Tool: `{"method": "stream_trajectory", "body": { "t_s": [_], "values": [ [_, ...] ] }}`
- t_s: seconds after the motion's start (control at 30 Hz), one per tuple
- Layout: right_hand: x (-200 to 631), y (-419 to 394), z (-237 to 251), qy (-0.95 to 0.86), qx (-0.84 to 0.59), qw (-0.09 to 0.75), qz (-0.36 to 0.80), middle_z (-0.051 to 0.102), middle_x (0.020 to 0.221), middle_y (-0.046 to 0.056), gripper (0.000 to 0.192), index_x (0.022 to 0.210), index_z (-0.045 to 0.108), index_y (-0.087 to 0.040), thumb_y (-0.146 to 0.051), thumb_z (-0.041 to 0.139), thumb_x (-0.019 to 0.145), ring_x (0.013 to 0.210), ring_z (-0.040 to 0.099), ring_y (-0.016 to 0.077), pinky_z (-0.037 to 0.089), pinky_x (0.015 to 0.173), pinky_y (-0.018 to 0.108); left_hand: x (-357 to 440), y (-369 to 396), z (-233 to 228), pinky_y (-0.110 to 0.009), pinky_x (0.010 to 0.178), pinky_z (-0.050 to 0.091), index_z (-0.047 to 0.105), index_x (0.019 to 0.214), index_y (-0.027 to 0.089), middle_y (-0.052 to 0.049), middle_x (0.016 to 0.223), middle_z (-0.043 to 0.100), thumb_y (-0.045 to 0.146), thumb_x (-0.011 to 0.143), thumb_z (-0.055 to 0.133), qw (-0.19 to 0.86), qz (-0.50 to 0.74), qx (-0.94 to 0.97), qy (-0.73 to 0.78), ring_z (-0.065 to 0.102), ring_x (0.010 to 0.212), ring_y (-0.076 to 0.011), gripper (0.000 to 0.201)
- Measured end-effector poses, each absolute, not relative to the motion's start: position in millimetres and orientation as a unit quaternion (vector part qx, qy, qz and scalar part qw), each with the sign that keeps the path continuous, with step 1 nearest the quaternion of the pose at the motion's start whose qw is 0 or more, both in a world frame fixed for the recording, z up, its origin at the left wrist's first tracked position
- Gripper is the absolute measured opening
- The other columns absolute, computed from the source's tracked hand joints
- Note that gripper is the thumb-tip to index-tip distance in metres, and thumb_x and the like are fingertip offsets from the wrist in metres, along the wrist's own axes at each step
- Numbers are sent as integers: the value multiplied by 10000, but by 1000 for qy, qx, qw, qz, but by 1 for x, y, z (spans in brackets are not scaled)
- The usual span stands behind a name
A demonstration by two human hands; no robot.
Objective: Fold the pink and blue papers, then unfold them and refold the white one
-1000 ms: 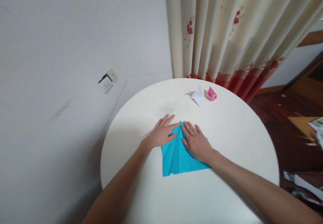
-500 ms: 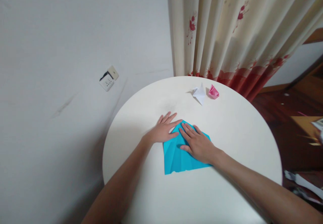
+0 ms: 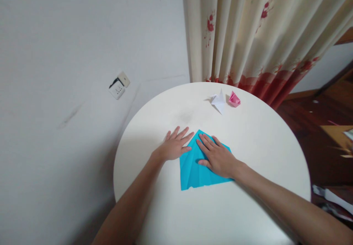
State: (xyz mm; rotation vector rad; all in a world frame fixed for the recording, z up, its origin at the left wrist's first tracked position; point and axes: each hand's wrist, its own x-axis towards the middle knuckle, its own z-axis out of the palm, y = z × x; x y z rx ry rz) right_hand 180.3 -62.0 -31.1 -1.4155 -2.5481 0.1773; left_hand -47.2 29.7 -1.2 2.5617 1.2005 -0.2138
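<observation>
A creased sheet of blue paper [image 3: 193, 173] lies on the round white table [image 3: 171, 212], its far corners folded in so the top comes to a point. My right hand [image 3: 216, 156] rests flat on its right half, fingers stretched toward the point, covering part of the sheet. At the left slanted edge is my left hand [image 3: 174, 145], fingers spread, the thumb tip over the paper's edge. Neither hand grips anything.
Toward the table's far edge sit a white folded paper crane [image 3: 218, 102] and a pink folded paper piece [image 3: 234, 99]. A wall with a socket [image 3: 117, 89] is on the left; a curtain [image 3: 248, 35] hangs behind the table.
My left hand has slid down and left, away from the paper's point, with its fingers spread wider. My right hand stays on the sheet in nearly the same place.
</observation>
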Motion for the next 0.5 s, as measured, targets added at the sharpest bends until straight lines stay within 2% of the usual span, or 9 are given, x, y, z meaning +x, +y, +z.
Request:
{"method": "stream_trajectory", "body": {
  "t_s": [0.13,0.23,0.37,0.5],
  "values": [
    [181,-62,-33,-867,-480,126,50,205,1594,200,819,1541,272,-105,-662,334,944,1488,193,331,207,1176,565,-51,36,5,-709,1122,98,147,1561,328,-80,1653,44,639,875,513,171,-79,888,420,-27,1498,-409,838],
    [181,-62,-34,-867,-480,124,50,208,1592,206,835,1543,264,-100,-672,334,938,1488,188,336,199,1178,569,-42,36,7,-634,1168,100,156,1560,323,-66,1655,67,521,936,487,187,-33,917,351,-8,1515,-333,734],
    [180,-62,-36,-867,-478,128,58,206,1593,205,844,1550,236,-100,-673,338,938,1492,171,339,172,1182,579,-28,33,-1,-484,1215,134,176,1554,336,-22,1624,244,320,1020,302,183,32,942,280,114,1517,-199,549],
    [183,-59,-35,-870,-470,130,75,175,1603,190,857,1565,173,-116,-673,343,937,1499,145,319,159,1190,574,-28,36,-13,-469,1218,136,143,1565,294,-40,1632,214,373,1020,316,169,20,944,282,89,1520,-215,578]
  ]
}}
